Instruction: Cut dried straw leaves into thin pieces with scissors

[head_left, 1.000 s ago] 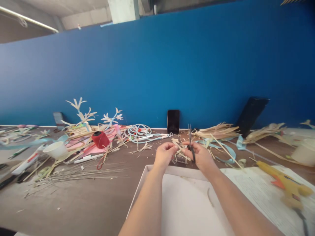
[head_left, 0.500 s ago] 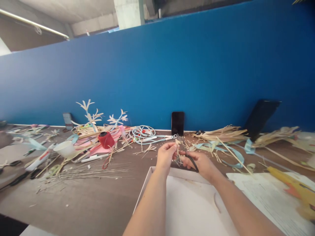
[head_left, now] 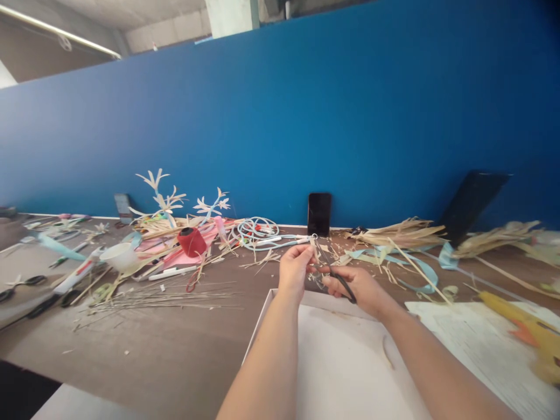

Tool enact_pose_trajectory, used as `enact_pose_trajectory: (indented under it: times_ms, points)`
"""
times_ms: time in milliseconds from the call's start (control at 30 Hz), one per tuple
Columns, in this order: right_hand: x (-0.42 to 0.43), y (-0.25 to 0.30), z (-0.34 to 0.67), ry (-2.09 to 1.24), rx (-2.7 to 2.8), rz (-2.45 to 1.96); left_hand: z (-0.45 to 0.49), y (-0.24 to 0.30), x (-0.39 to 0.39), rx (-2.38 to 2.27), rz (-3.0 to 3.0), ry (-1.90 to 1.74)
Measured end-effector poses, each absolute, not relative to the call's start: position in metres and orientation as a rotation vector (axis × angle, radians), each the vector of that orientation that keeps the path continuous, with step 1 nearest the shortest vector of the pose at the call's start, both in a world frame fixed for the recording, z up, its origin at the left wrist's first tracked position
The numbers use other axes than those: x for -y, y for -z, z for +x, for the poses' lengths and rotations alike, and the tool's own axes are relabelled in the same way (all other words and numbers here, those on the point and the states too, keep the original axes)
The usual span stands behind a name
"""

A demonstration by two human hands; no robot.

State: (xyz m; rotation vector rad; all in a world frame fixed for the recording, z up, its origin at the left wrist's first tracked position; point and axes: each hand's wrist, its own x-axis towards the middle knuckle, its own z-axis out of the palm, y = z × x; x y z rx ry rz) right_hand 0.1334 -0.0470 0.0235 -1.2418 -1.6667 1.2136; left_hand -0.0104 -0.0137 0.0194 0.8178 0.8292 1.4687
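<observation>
My right hand [head_left: 359, 287] is closed around black-handled scissors [head_left: 339, 281], whose blades angle up and left toward my left hand. My left hand [head_left: 294, 269] pinches a small pale strip of dried leaf [head_left: 313, 249] right at the blade tips. Both hands hover over the far edge of a shallow white box lid [head_left: 324, 373] on the brown table. Whether the blades are parted or together is too small to make out.
Dried leaf strips [head_left: 396, 233], light blue ribbon [head_left: 420, 265], a red thread spool [head_left: 191, 242], a white cup [head_left: 120, 255], coiled cords [head_left: 256, 230], a black phone [head_left: 318, 213] leaning on the blue wall, a yellow glue gun [head_left: 525, 329] on printed paper, spare scissors [head_left: 24, 282] at left.
The scissors have tilted from upright to pointing left toward my left hand. Both hands stay close together over the box edge; the view has shifted slightly.
</observation>
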Motion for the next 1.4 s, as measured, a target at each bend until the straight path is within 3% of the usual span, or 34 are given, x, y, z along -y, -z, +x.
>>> enact_pose_trajectory:
  times_ms: [1400]
  points:
    - [0.0517,-0.0313,0.1272,-1.113,1.713,-1.321,-0.0117,-0.0221,0.0131,-0.814,0.798,-1.452]
